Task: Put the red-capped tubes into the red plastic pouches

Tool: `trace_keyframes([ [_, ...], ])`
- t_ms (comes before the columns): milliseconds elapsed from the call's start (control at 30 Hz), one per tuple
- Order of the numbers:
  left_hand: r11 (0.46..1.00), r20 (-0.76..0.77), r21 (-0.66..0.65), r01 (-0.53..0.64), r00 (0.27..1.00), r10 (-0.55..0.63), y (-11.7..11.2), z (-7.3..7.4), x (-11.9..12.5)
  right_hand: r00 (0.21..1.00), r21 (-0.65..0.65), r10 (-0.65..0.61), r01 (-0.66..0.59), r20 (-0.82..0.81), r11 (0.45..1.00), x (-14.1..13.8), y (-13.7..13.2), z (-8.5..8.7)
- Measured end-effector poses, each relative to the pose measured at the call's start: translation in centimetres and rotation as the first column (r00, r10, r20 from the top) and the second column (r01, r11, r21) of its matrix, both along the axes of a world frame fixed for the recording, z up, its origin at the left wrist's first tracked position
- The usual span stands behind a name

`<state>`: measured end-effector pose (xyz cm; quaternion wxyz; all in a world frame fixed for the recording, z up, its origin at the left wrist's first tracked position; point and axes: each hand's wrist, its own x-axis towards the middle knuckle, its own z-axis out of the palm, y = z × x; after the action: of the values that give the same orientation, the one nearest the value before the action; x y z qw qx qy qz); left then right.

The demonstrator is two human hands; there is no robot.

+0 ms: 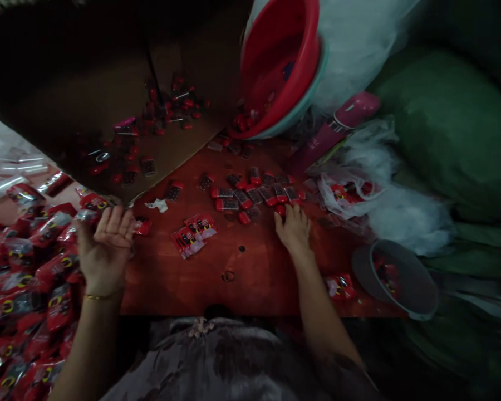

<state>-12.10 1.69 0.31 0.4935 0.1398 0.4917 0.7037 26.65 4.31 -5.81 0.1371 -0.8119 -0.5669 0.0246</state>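
Note:
My left hand is palm up at the left of the red table, its fingers stretched out and nothing visible in the palm. Close beside it lies a large heap of red printed packets. My right hand reaches palm down to the near edge of a cluster of small clear containers with red caps and dark contents. Its fingers are apart, and the thumb is beside one red cap. Between my hands lie a few flat red printed packets.
A cardboard box lies open at the back left, with red-capped containers inside. Behind the cluster, a red basin tilts inside a light green one. A pink bottle, plastic bags and a grey bin stand right.

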Motion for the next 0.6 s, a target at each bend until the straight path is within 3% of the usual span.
trace_keyframes([
  [67, 0.988, -0.286, -0.01, 0.151, 0.947, -0.148, 0.0, -0.5, 2.6, 0.997, -0.01, 0.078, -0.078, 0.022, 0.997, -1.1, -1.1, -0.7],
  [100, 0.965, -0.479, -0.04, 0.26, 0.843, -0.247, 0.1, -0.9, 4.2, 0.993, -0.004, 0.114, -0.114, 0.032, 0.994, -2.0, -1.8, -0.9],
  [167, 0.886, -0.791, -0.132, 0.445, 0.491, -0.364, 0.5, -1.9, 7.3, 0.984, 0.007, 0.174, -0.174, 0.039, 0.985, -4.0, -3.3, -1.2],
  [233, 0.836, -0.935, -0.246, 0.491, 0.107, -0.338, 1.1, -3.1, 9.4, 0.972, 0.027, 0.233, -0.234, 0.031, 0.972, -5.6, -4.6, -1.4],
  [300, 0.809, -0.938, -0.348, 0.474, -0.164, -0.307, 1.7, -4.2, 10.5, 0.959, 0.069, 0.283, -0.283, 0.014, 0.956, -6.7, -5.5, -1.5],
  [333, 0.8, -0.921, -0.386, 0.46, -0.246, -0.302, 2.0, -4.6, 10.7, 0.953, 0.099, 0.302, -0.301, 0.007, 0.948, -7.1, -5.9, -1.5],
  [433, 0.8, -0.895, -0.421, 0.427, -0.342, -0.288, 2.2, -5.3, 10.7, 0.94, 0.203, 0.342, -0.333, -0.011, 0.921, -8.1, -6.4, -1.1],
  [600, 0.827, -0.908, -0.389, 0.406, -0.323, -0.269, 1.4, -4.9, 10.6, 0.885, 0.389, 0.457, -0.391, -0.091, 0.834, -10.1, -6.2, 1.1],
])
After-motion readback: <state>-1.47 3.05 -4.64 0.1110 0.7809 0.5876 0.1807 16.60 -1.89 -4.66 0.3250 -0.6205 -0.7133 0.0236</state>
